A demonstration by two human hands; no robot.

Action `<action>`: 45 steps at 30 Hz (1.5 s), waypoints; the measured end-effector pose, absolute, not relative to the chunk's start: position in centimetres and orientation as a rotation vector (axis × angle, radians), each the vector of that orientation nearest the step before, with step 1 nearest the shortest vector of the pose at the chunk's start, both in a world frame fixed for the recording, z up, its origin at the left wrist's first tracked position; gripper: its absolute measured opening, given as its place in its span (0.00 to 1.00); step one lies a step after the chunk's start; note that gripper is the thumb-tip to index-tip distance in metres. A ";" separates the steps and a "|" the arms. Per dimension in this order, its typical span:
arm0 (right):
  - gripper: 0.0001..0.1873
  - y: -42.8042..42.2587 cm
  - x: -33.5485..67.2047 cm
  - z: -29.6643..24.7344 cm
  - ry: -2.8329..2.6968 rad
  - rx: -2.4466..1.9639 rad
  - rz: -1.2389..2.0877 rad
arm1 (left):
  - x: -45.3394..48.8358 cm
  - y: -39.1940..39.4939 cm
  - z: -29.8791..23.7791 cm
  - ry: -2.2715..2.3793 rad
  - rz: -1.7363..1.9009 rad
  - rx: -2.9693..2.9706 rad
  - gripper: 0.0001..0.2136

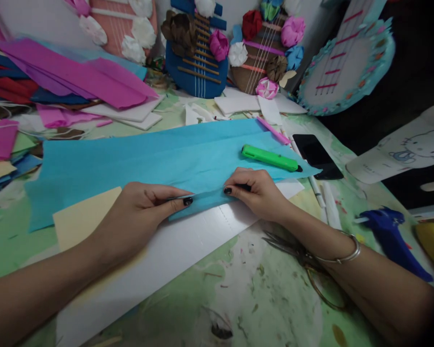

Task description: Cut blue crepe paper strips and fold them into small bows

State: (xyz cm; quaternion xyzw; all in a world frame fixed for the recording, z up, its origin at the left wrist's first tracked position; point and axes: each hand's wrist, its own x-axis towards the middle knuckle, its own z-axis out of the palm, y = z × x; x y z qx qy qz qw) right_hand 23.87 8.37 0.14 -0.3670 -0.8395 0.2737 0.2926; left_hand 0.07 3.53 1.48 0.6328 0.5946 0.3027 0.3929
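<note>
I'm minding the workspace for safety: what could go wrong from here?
The blue paper pinched by the left hand and right hand looks thin, so uneven pulling might tear or crease it.
The green tool rests on blue paper and could roll or slide if that is tugged.
The scissors lie by the right forearm, which might brush their blades.

A pale wall [39, 21] stands behind 1 blotchy green table [275, 294]; the light is dim.
</note>
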 end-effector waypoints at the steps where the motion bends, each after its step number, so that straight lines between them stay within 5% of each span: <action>1: 0.09 8.4 23.9 0.2 -2.232 -0.976 0.734 | 0.1 3.6 1.5 1.508 0.773 1.600 0.09; 45: 0.09 8.3 23.9 0.3 -2.226 -0.994 0.734 | 0.1 3.5 1.2 1.532 0.811 1.577 0.07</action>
